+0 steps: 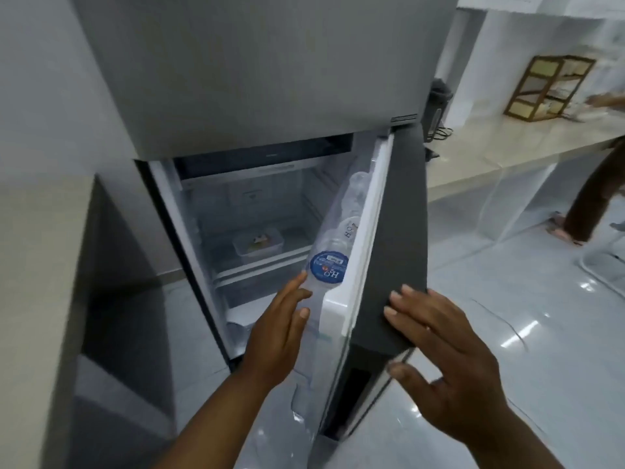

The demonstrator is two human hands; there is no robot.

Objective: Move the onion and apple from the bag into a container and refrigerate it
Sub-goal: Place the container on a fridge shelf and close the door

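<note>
My right hand [449,353] lies flat and open on the door [392,231], outside. Left hand [280,330], open, is inside it; container [258,247] sits shelved beyond.

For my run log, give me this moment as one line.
container: on fridge shelf | fridge door: part open | left hand: open, at door's inner edge | right hand: open, flat on door's outer face

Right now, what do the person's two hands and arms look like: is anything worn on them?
Both hands are bare: the left hand and the right hand show no gloves, rings or watch. Both forearms are uncovered as far as the picture's lower edge, with no sleeve in view. The fingernails are short and plain.
</note>
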